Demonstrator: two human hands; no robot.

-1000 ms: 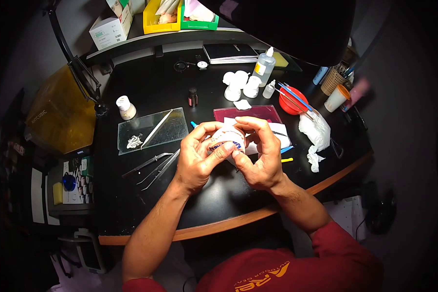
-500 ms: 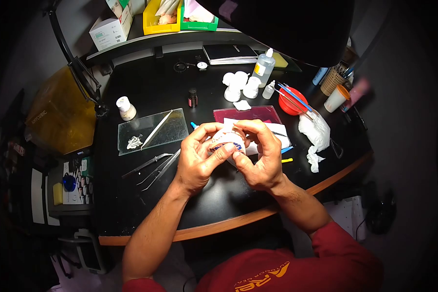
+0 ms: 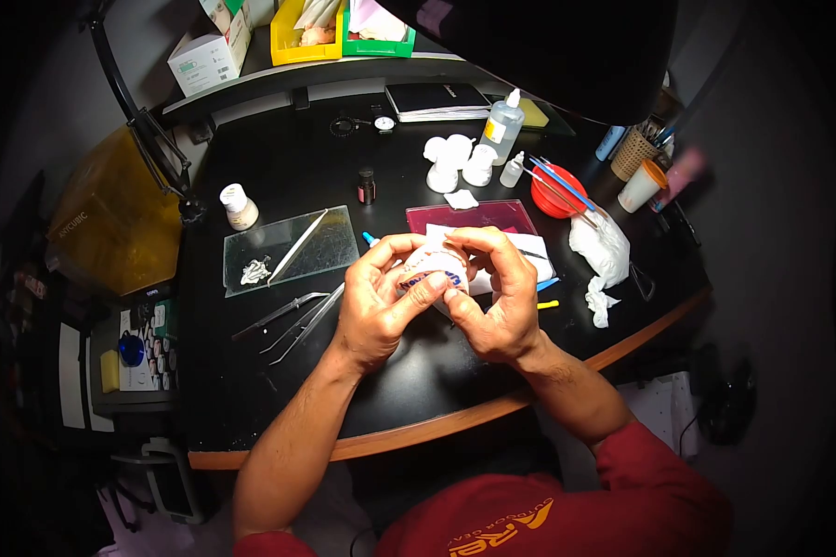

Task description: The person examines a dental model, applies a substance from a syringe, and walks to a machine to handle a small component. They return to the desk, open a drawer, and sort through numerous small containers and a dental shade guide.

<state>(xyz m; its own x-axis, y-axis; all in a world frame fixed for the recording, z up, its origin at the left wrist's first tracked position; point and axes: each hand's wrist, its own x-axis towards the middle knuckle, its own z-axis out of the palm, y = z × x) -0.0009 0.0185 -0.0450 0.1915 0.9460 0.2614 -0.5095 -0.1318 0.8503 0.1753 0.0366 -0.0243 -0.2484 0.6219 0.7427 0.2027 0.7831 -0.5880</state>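
Observation:
Between both hands, above the front middle of the desk, is a pale dental model (image 3: 434, 264) with dark blue lettering on its side. My left hand (image 3: 377, 304) is closed round its left side, thumb pressed on the front. From the right, my right hand (image 3: 502, 306) grips it with the thumb low and the fingers over the top. Much of the model is covered by the fingers. Close to the left hand lie metal tweezers (image 3: 293, 304) and a glass slab (image 3: 333, 243) carrying a white stick-like tool (image 3: 299, 247) and small white pieces (image 3: 255, 271).
A dark red slab (image 3: 483, 215) lies behind the hands. Farther back stand white jars (image 3: 443, 176), a clear squeeze bottle (image 3: 502, 130) and a dark small bottle (image 3: 367, 188). To the right are a red bowl (image 3: 550, 200) with brushes across it and crumpled tissue (image 3: 599, 251). A black lamp (image 3: 567, 56) hangs overhead.
Almost nothing differs: both hands keep the same hold on the dental model. The whole view has shifted very slightly.

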